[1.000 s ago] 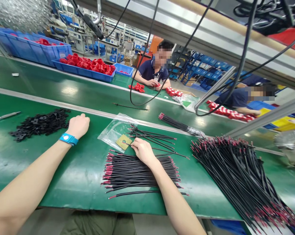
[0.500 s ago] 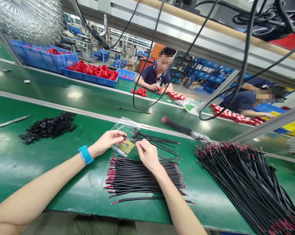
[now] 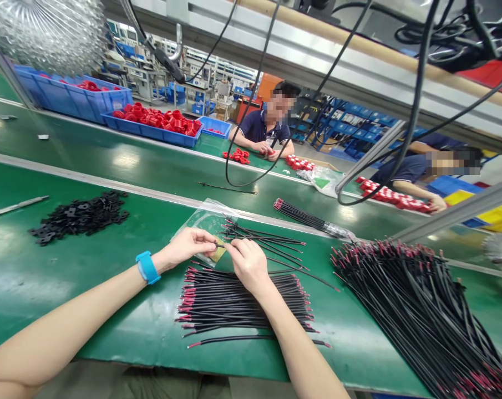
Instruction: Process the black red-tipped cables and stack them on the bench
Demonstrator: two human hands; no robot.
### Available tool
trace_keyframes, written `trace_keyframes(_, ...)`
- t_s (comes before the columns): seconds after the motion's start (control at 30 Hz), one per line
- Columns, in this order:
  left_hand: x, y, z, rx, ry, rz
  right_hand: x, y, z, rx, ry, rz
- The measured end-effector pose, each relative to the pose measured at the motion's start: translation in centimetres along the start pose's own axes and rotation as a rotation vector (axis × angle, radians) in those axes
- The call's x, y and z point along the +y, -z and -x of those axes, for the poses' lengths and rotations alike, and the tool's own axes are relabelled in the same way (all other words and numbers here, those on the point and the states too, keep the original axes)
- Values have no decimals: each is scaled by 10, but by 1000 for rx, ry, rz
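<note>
left grip [image 3: 191,244] pinches a small black part [image 3: 216,244], right grip [image 3: 249,264] a black cable [image 3: 222,246].

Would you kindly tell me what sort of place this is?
Probably a factory assembly area: red-ended black cables lie on a green workbench, blue bins hold red parts, and people work opposite.

I find the green tabletop [image 3: 151,335] smooth and glossy, throwing back light. The cables [image 3: 226,300] appear sheathed in smooth black plastic with low sheen; the small black pieces [image 3: 84,216] look matt. I record clear, creased plastic on the bag [image 3: 206,215] and silvery metal on the overhead beam [image 3: 303,47].
</note>
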State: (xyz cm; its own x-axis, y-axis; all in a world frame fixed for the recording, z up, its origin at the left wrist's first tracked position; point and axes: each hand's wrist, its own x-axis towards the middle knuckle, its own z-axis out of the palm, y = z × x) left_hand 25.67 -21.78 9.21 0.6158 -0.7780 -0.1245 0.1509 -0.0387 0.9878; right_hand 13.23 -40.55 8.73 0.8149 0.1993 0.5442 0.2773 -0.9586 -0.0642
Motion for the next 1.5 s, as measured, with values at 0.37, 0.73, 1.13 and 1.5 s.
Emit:
trace_keyframes(0.37,4,-17,14,44,-322,-327,-16,6,-2,-75,-108,-167)
trace_keyframes(0.73,10,-16,15,-34,-470,-446,-17,15,-9,-175,-277,-634)
trace_keyframes(1.13,9,-9,12,-69,-268,-256,-6,12,-6,65,-140,-396)
trace_keyframes(1.5,10,-20,17,-34,-370,-362,-15,10,-3,-31,-52,-210)
